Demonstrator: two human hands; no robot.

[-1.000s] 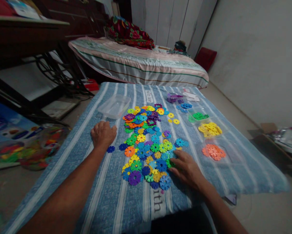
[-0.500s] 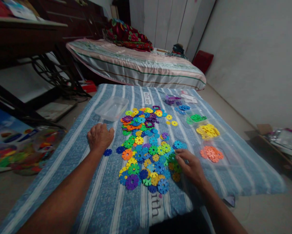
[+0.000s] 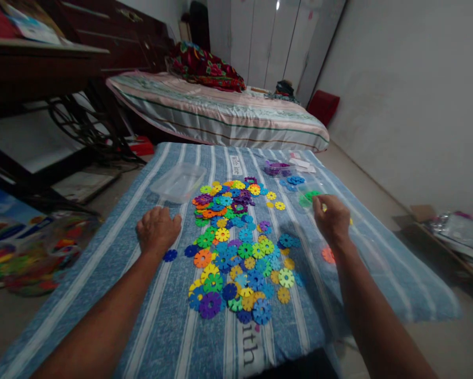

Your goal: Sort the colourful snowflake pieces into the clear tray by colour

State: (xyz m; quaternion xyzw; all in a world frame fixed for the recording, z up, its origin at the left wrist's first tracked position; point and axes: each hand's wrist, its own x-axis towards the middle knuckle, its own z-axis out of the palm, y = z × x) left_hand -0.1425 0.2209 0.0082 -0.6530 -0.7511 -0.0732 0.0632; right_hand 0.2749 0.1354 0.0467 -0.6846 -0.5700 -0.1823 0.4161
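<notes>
My left hand [image 3: 159, 229] rests on the striped cloth with its fingers lying down and thumb apart, left of a heap of colourful notched flower discs [image 3: 245, 250]. A dark blue disc [image 3: 170, 256] lies near its wrist. Over the right side hovers my right hand [image 3: 333, 218], its fingers pinched together; what they hold is hidden. Just beyond its fingertips are green discs [image 3: 309, 197] in a clear container. The hand and wrist hide most of the yellow discs and part of the orange discs [image 3: 328, 255].
A clear plastic container [image 3: 179, 181] stands at the back left. Purple discs [image 3: 278, 168] in a container and blue discs [image 3: 295, 180] lie at the back right. Past the table is a bed [image 3: 220, 118]; bags of coloured pieces [image 3: 42, 258] sit on the floor at left.
My right hand has left the near right edge of the heap and moved up and right to the green discs. A pale green disc now shows where it was. The left hand stays put.
</notes>
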